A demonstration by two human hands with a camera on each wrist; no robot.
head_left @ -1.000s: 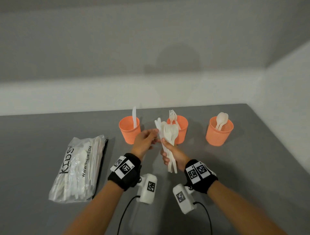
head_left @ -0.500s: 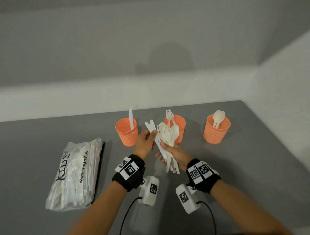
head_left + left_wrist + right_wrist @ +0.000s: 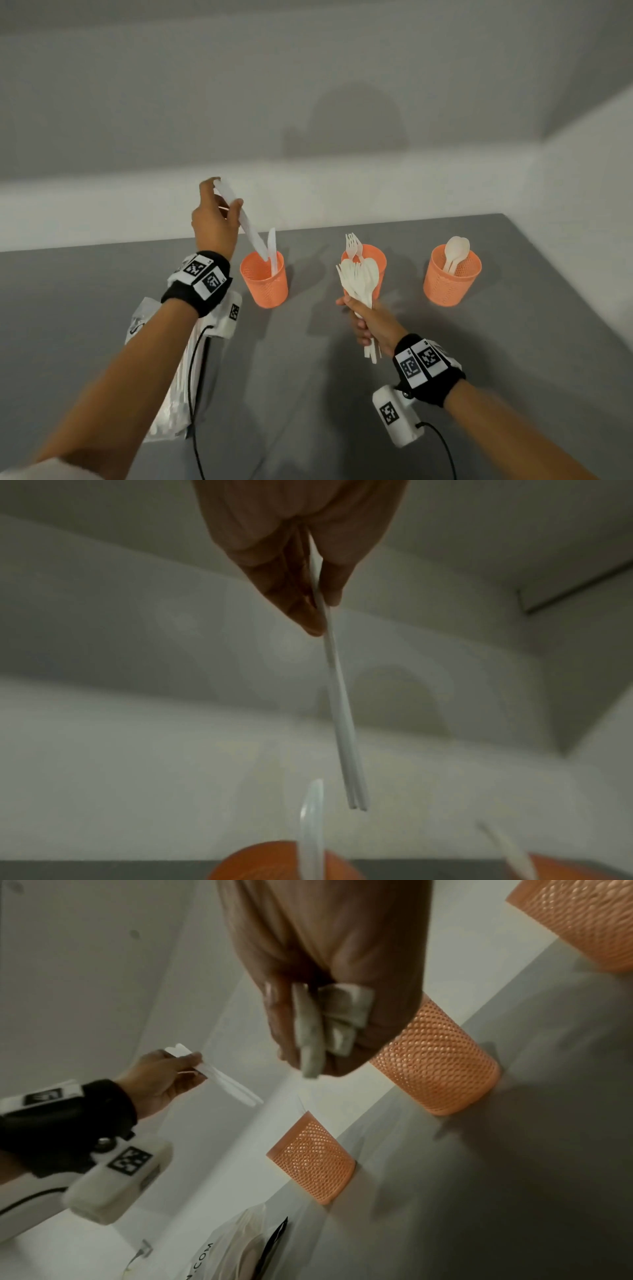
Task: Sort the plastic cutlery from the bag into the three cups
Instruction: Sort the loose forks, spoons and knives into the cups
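Three orange mesh cups stand in a row on the grey table. The left cup (image 3: 263, 281) holds one white knife (image 3: 272, 251), the middle cup (image 3: 376, 255) holds forks, the right cup (image 3: 452, 279) holds spoons. My left hand (image 3: 214, 219) is raised above and left of the left cup, pinching two white knives (image 3: 245, 222) (image 3: 337, 696) whose lower ends hang just over that cup's rim. My right hand (image 3: 368, 322) grips a bundle of forks and spoons (image 3: 359, 277) upright in front of the middle cup. The clear cutlery bag (image 3: 171, 377) lies under my left forearm.
A pale wall with a ledge runs behind the cups, and a side wall meets the table on the right. Cables trail from both wrist cameras across the near table. Open grey surface lies between and in front of the cups.
My left hand drew two knives out of the bundle and lifted them up and left, over the left cup. My right hand kept the remaining bundle near the middle cup.
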